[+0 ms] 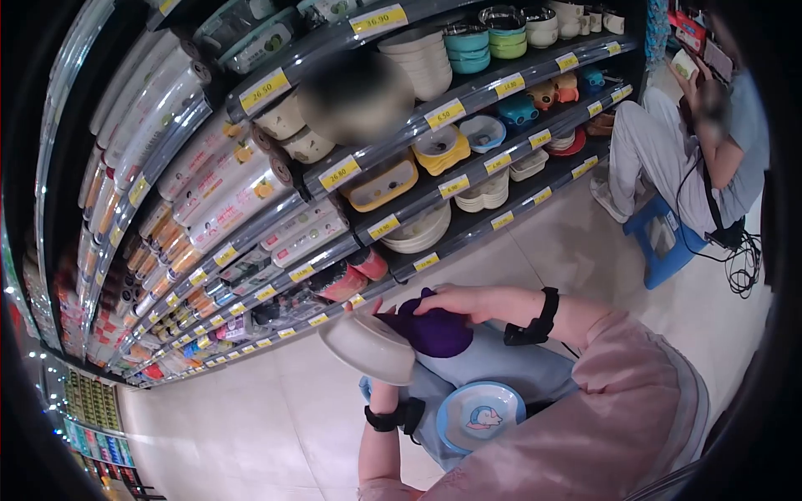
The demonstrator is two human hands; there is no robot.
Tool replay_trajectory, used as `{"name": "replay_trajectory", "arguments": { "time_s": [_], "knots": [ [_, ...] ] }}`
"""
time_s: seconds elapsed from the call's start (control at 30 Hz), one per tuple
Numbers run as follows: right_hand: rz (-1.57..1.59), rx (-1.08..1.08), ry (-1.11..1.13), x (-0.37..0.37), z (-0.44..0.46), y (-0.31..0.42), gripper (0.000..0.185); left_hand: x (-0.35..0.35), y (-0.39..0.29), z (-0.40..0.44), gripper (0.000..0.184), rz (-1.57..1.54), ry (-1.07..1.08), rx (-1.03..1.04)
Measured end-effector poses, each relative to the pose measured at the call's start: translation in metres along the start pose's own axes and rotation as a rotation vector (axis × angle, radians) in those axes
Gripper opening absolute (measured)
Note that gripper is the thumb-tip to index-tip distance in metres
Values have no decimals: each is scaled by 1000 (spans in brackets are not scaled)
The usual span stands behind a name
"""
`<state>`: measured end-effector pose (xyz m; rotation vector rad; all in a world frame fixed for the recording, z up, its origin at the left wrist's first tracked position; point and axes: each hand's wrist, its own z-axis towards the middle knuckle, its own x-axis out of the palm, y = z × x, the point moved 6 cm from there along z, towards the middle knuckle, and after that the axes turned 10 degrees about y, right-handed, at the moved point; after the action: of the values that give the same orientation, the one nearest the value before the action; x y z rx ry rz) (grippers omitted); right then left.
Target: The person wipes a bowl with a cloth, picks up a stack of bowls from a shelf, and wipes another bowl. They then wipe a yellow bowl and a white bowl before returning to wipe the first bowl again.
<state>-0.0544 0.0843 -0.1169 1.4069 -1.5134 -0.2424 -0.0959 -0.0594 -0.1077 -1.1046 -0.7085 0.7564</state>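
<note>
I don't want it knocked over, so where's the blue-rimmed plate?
In the head view, the plate lies on the person's lap, low and right of centre, below the purple cloth in the right hand.

We observe 1 off-white bowl (368,349), held tilted in the air, and 1 dark purple cloth (443,332), bunched at its edge.

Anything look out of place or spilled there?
No spill shows. The round, blue-rimmed plate with a cartoon animal rests on the wearer's lap rather than a shelf, and a tangled black cable hangs near the blue plastic stool: it may snag.
</note>
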Motion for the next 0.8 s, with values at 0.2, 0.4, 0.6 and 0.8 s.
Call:
{"name": "replay_trajectory", "arguments": {
  "time_s": [0.2,0.4,0.6,0.8],
  "knots": [
    [186,9,67,1,-14,-2,30,27,-47,-4,57,35,102,-79],
    [429,-442,44,-4,-4,31,35,27,-16,-7,47,-446,86,-184],
    [-667,-833,144,20,24,35,55,-4,23,-30,43,-807,355,-296],
    [-1320,-970,-476,49,-36,55,48,-19,38,-18,35,-531,42,-223]
  ]
}}
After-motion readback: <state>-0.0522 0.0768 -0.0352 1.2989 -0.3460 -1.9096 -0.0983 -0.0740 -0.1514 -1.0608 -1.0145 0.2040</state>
